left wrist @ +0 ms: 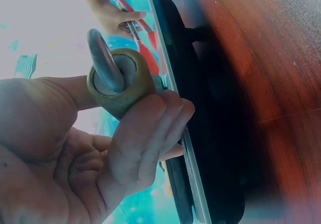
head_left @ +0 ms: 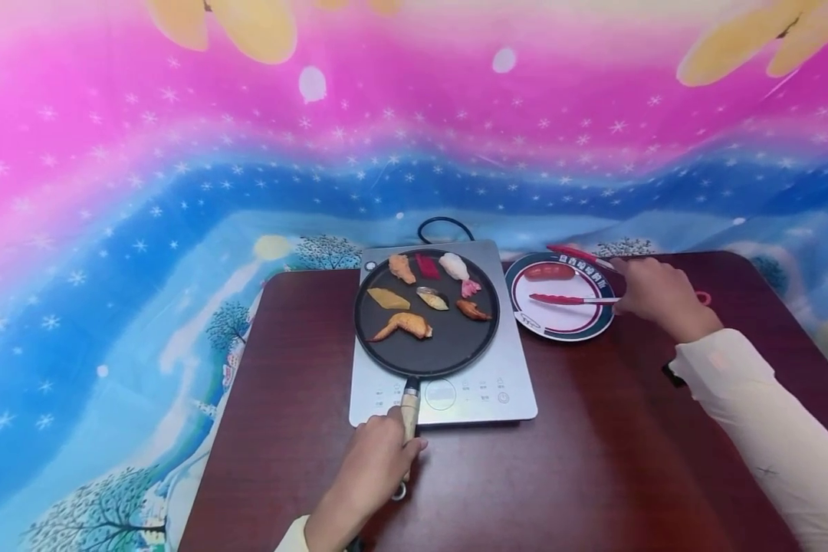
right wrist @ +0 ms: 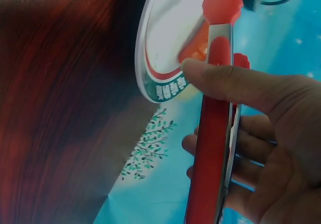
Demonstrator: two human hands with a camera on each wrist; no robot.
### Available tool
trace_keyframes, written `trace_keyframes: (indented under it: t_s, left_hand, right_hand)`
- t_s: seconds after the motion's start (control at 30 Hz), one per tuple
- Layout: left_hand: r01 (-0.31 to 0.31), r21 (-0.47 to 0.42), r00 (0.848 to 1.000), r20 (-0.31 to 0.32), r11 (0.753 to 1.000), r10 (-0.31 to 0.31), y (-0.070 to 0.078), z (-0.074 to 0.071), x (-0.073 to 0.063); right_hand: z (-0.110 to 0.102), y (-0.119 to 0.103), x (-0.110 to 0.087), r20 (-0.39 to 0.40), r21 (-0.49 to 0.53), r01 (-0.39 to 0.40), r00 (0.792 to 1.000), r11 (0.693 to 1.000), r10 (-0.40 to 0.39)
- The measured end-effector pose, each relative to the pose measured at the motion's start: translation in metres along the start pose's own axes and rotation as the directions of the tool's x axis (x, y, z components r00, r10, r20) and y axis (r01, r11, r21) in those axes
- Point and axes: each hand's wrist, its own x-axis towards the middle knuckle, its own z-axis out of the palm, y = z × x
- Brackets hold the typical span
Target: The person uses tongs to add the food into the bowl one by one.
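Note:
My left hand [head_left: 379, 458] grips the wooden handle [head_left: 410, 410] of a flat black frying pan [head_left: 428, 359]; in the left wrist view the fingers [left wrist: 145, 138] curl round the handle's end beside its metal ring. The pan holds several food pieces, among them a chicken wing [head_left: 407, 325], a shrimp sushi [head_left: 455, 268] and a shell-like piece [head_left: 432, 299]. At the right, my right hand [head_left: 665, 295] holds red-tipped tongs [head_left: 569, 300] over a plate [head_left: 566, 334]. The tongs' two tips stand apart, either side of a sausage [head_left: 549, 271] on the plate.
Under the pan is a silver induction cooker [head_left: 517, 399], its black cable [head_left: 445, 219] looping out behind. Everything stands on a dark reddish wooden table [head_left: 290, 368]. A colourful printed cloth [head_left: 179, 176] hangs behind and beside the table.

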Motion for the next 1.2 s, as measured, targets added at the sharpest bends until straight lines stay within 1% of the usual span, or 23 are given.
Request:
trace_keyframes:
  t_s: [0.13, 0.3, 0.47, 0.7, 0.9, 1.07, 1.2]
  left_hand:
    - [0.004, 0.004, 1.000, 0.005, 1.000, -0.004, 0.001, 0.001, 0.001]
    - [0.000, 0.012, 1.000, -0.004, 1.000, 0.000, 0.001, 0.002, 0.002]
    - [0.000, 0.002, 1.000, -0.001, 1.000, 0.000, 0.001, 0.002, 0.002]
    - [0.010, 0.000, 1.000, 0.010, 1.000, -0.010, 0.002, 0.000, 0.004]
    - [0.005, -0.001, 1.000, 0.008, 1.000, -0.005, 0.002, -0.001, 0.003]
    - [-0.016, 0.004, 1.000, -0.007, 1.000, 0.016, 0.000, 0.000, 0.002]
    - [-0.029, 0.013, 0.999, -0.013, 1.000, 0.029, -0.001, 0.000, 0.002]
  right_hand:
    - [0.004, 0.007, 0.009, 0.051, 0.013, -0.002, 0.999, 1.000, 0.001]
    - [0.008, 0.016, 0.018, 0.097, 0.025, -0.011, 0.995, 1.000, 0.009]
    - [0.010, 0.026, 0.019, 0.129, 0.034, -0.022, 0.992, 0.999, 0.018]
    - [0.010, 0.028, 0.019, 0.134, 0.010, -0.021, 0.991, 1.000, 0.020]
    - [0.013, 0.026, 0.018, 0.134, 0.012, 0.003, 0.991, 1.000, -0.005]
    - [0.018, 0.025, 0.017, 0.142, 0.004, 0.029, 0.989, 1.000, -0.029]
    - [0.020, 0.025, 0.016, 0.133, -0.004, 0.043, 0.990, 0.999, -0.042]
